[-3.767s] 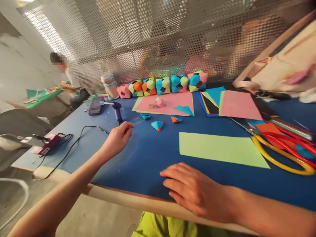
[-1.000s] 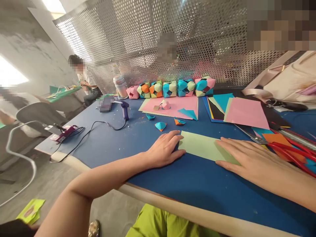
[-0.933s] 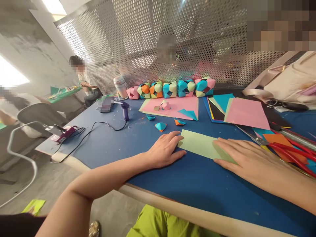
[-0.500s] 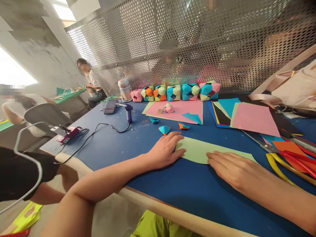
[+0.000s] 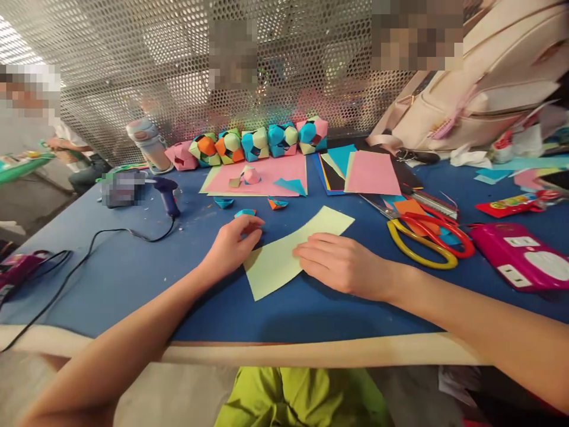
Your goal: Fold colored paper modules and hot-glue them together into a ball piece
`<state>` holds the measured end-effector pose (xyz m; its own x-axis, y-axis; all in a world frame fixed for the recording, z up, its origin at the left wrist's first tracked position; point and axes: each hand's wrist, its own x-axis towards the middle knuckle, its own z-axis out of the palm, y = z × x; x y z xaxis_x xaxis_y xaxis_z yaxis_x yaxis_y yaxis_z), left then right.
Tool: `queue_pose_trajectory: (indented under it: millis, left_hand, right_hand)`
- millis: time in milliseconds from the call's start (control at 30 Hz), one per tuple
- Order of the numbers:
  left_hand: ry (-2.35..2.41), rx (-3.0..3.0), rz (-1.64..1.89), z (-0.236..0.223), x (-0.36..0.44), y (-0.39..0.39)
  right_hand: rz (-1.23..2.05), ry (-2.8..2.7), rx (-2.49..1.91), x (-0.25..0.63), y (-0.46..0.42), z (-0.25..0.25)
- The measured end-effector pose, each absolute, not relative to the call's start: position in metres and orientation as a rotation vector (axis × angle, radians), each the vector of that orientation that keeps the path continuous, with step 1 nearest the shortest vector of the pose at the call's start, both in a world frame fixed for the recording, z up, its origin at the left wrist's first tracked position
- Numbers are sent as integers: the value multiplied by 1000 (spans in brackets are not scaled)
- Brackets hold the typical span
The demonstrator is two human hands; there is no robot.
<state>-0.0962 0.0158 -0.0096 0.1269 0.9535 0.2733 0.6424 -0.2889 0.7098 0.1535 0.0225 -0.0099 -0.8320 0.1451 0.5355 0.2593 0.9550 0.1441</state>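
A pale green paper strip (image 5: 278, 261) lies slanted on the blue table in front of me, slightly curved. My right hand (image 5: 342, 261) rests on its right part with the fingers stretched out and lying flat. By the strip's left end is my left hand (image 5: 233, 243), thumb and fingers apart and holding nothing; whether it touches the paper I cannot tell. Just beyond its fingers sits a small folded blue paper piece (image 5: 245, 212), partly hidden. Two more folded pieces, one blue (image 5: 223, 203) and one blue and orange (image 5: 278, 204), lie behind.
Several folded paper balls (image 5: 254, 144) line the perforated metal screen (image 5: 178, 77). Coloured sheets (image 5: 373, 172), scissors (image 5: 422, 249) and a magenta power strip (image 5: 524, 255) lie to the right. A glue gun (image 5: 168, 196) with a trailing cable stands left, near a bottle (image 5: 149, 142).
The view has swung to the right. The green strip has turned, its right end now pointing away from me. My left hand has come off the strip's top to its left end.
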Motion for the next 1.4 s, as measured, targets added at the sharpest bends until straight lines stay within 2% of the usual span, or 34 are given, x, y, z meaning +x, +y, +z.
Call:
queue_pose_trajectory:
  millis: [133,400,533,600,700,800,967,1133,1200,1333,1400]
  left_hand:
    - [1431,1815,1022,-7,-89,11]
    - [1137,1114,970,9,-64,-5]
    - [1146,1020,1090,8,-62,-7]
    - [1163,1003,1150,7,-63,-6]
    - [1168,975,1183,7,-62,-6]
    - [1149,962,1165,7,-56,-8]
    - [1121,966,1135,10,-51,-10]
    - [1258,1039,1197,8,-63,-2]
    - [1340,1167,1157,6,-65,0]
    - [1414,1473,952,2,-60,-4]
    - [1446,1627,870,0,-57,-7]
  right_hand:
    - [-374,-2421,-155,156,25,-6]
    - [-115,-2245,-307,153,22,-7]
    - [29,-2099,-526,155,27,-7]
    - [249,-1959,-718,157,30,-6]
    - [884,-1747,-964,155,32,-4]
    - [1434,-1628,-971,148,31,-7]
    - [1587,-1728,-946,146,31,-11]
    - [1866,-1938,-959,166,38,7]
    - [1726,-2155,-1071,176,41,17]
    - [730,-2613,-1302,187,43,23]
    - [387,-2667,-1286,188,44,18]
